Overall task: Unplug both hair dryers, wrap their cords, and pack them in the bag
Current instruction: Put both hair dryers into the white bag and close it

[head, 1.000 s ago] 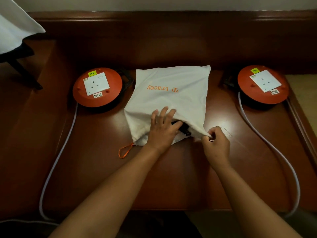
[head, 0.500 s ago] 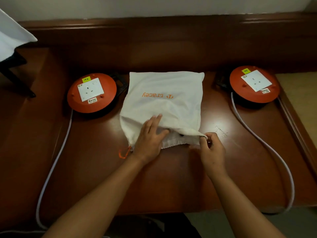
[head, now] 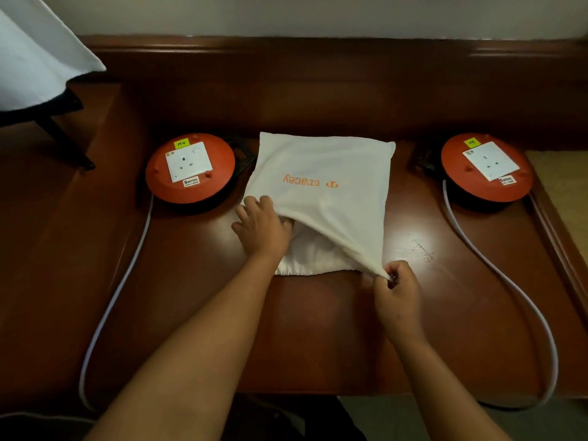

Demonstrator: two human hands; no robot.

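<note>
A white drawstring bag (head: 324, 173) with orange lettering lies in the middle of the wooden table (head: 318, 329), bulging, its mouth toward me. My left hand (head: 261, 227) grips the left side of the mouth, fingertips tucked under the upper layer of cloth. My right hand (head: 397, 291) pinches the near right corner of the mouth and pulls the cloth taut toward me. No hair dryer or cord shows; the bag's inside is hidden apart from white lining.
Two orange cable reels with white sockets, nothing plugged in, sit left (head: 191, 168) and right (head: 486, 167) of the bag. Their white cables (head: 521, 291) trail over the table's near edge. A white cloth (head: 35, 55) hangs at the far left.
My left hand slid from the middle of the mouth to its left side. My right hand drew the corner toward me. The black item seen at the opening is no longer visible.
</note>
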